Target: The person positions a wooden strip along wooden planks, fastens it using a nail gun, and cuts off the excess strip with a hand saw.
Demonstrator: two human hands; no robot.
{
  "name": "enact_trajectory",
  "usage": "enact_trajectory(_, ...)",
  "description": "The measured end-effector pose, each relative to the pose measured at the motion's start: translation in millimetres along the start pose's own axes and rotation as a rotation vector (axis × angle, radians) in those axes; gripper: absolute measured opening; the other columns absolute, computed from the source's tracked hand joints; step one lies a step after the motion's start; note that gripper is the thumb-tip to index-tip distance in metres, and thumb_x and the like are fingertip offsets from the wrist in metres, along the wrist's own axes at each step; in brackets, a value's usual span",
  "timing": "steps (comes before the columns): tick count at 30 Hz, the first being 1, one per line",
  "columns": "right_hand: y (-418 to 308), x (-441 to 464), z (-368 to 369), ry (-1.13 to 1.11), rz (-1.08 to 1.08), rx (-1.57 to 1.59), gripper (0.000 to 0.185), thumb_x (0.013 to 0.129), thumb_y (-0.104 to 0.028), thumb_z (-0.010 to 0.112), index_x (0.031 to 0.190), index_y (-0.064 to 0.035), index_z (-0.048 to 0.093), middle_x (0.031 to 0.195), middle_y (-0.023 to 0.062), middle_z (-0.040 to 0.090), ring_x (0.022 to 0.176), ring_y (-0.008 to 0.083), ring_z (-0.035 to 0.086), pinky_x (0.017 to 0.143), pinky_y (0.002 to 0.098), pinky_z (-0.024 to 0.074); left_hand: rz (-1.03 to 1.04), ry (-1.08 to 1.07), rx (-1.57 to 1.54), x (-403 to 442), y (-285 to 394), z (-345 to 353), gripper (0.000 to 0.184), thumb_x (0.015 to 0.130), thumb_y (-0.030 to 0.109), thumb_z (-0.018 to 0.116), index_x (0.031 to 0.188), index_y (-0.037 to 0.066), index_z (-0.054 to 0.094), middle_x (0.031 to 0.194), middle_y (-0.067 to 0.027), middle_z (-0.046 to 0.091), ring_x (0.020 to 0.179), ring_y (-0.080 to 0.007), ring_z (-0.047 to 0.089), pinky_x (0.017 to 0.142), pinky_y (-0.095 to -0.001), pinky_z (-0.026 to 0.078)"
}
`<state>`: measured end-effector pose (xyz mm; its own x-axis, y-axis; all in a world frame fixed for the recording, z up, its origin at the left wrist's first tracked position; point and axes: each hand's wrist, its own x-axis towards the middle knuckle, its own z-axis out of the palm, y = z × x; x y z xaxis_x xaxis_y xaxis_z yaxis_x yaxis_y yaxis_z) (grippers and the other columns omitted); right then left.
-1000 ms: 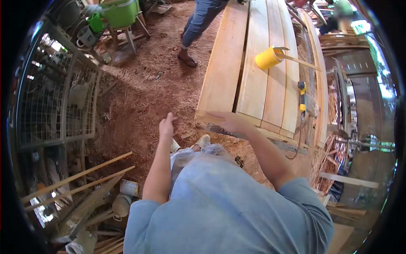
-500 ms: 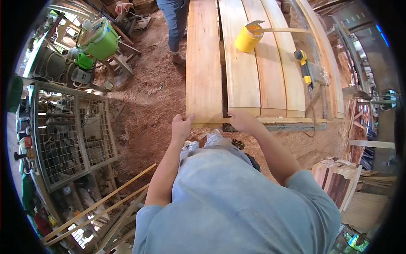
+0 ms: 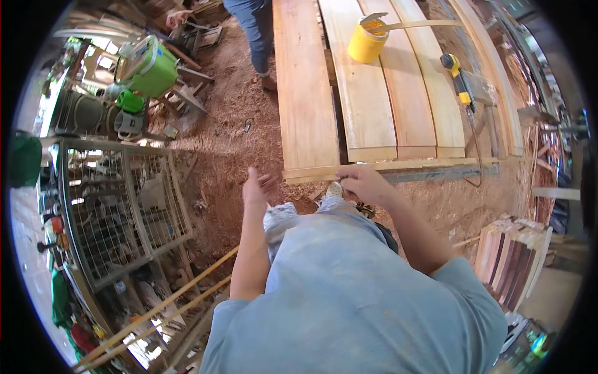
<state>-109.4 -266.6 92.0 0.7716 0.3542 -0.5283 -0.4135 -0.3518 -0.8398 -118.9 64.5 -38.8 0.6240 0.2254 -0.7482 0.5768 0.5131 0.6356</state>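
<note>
Several long planks [image 3: 308, 87] lie side by side, with a gap right of the leftmost one. A thin wooden strip [image 3: 423, 163] runs across their near ends. My right hand [image 3: 364, 185] has its fingers closed on this strip, near the gap. Left of the strip's end, my left hand [image 3: 260, 186] is off the wood, fingers apart and holding nothing. On the planks stands a yellow container [image 3: 366, 45] with orange contents and a flat stick across its top. A yellow and black tool [image 3: 458, 78] with a cord lies farther right.
A person in blue trousers [image 3: 251, 31] stands left of the planks. At the left are a metal grid frame [image 3: 128, 202] and a green bucket [image 3: 156, 68]. Long thin sticks [image 3: 168, 302] lie at the lower left. Stacked wood pieces [image 3: 511, 258] stand at the right.
My left hand touched the plank end half a second ago; now it is away to the left and open. My right hand has closed on the strip. The view has turned since the first frame.
</note>
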Motion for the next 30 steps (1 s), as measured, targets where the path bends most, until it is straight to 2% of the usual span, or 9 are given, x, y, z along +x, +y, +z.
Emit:
enact_trajectory(2,16,-10,20,0.027,0.109,0.084,0.038,0.091,-0.013,0.059,0.126,0.0011,0.065,0.074,0.0044,0.064,0.060,0.0107,0.054,0.053,0.0291,0.0437,0.060,0.175,0.078,22,-4,-49,0.064,0.101,0.056,0.054,0.128,-0.002,0.055,0.119,-0.0190,0.070,0.101,-0.0271,0.070,0.077,-0.0403,0.053)
enact_trajectory(5,21,-21,60,0.310,0.238,0.832,0.066,0.091,-0.008,0.056,0.154,-0.0097,0.038,0.076,0.0038,0.061,0.061,0.0132,0.054,0.057,0.0313,0.0458,-0.007,0.225,0.171,58,-25,-156,0.041,0.098,0.042,0.065,0.104,0.002,0.060,0.089,-0.0086,0.068,0.064,-0.0198,0.062,0.054,-0.0324,0.049)
enact_trajectory(8,19,-13,98,0.481,0.146,1.259,0.069,0.093,-0.005,0.051,0.158,-0.0194,0.033,0.077,0.0029,0.061,0.062,0.0134,0.055,0.057,0.0319,0.0458,-0.078,0.386,0.186,62,-36,-228,0.037,0.099,0.042,0.064,0.101,0.005,0.061,0.085,-0.0063,0.067,0.064,-0.0178,0.060,0.053,-0.0319,0.048)
enact_trajectory(13,8,17,139,0.649,-0.059,1.457,0.078,0.094,-0.005,0.048,0.161,-0.0343,0.022,0.080,0.0015,0.059,0.063,0.0152,0.056,0.060,0.0338,0.0468,-0.296,0.373,0.292,70,-27,-311,0.031,0.100,0.039,0.061,0.103,0.008,0.063,0.084,-0.0052,0.066,0.073,-0.0227,0.062,0.060,-0.0425,0.049)
enact_trajectory(17,7,41,163,0.705,-0.254,1.584,0.084,0.094,-0.006,0.047,0.160,-0.0451,0.015,0.080,0.0006,0.058,0.066,0.0159,0.057,0.061,0.0353,0.0475,-0.245,0.327,0.423,98,3,-344,0.033,0.101,0.035,0.060,0.114,0.004,0.060,0.090,-0.0097,0.069,0.075,-0.0250,0.063,0.066,-0.0402,0.051)
enact_trajectory(21,3,56,193,0.761,-0.167,1.608,0.087,0.093,-0.007,0.046,0.158,-0.0534,0.011,0.079,-0.0002,0.055,0.068,0.0152,0.055,0.060,0.0352,0.0471,-0.176,0.214,0.472,143,67,-340,0.040,0.101,0.039,0.061,0.118,0.003,0.058,0.102,-0.0134,0.069,0.082,-0.0268,0.065,0.070,-0.0421,0.052)
enact_trajectory(27,-14,65,218,0.662,-0.140,1.657,0.089,0.091,-0.007,0.048,0.155,-0.0585,0.014,0.075,0.0014,0.056,0.062,0.0153,0.054,0.055,0.0333,0.0461,-0.109,0.065,0.586,170,131,-275,0.044,0.102,0.044,0.058,0.115,0.002,0.057,0.104,-0.0091,0.068,0.085,-0.0214,0.064,0.064,-0.0385,0.050)
enact_trajectory(29,-36,61,246,0.644,-0.094,1.567,0.080,0.090,-0.007,0.048,0.159,-0.0395,0.024,0.071,0.0042,0.059,0.057,0.0160,0.055,0.052,0.0318,0.0453,-0.077,0.050,0.591,174,128,-252,0.041,0.102,0.043,0.059,0.108,0.002,0.059,0.097,-0.0079,0.068,0.079,-0.0201,0.063,0.059,-0.0367,0.048)
enact_trajectory(30,-22,64,262,0.436,-0.040,1.544,0.050,0.089,-0.005,0.052,0.133,-0.0261,0.047,0.073,0.0037,0.061,0.057,0.0146,0.056,0.050,0.0307,0.0451,-0.051,0.053,0.585,174,125,-241,0.039,0.102,0.043,0.060,0.101,0.003,0.060,0.090,-0.0068,0.068,0.073,-0.0188,0.063,0.054,-0.0349,0.047)
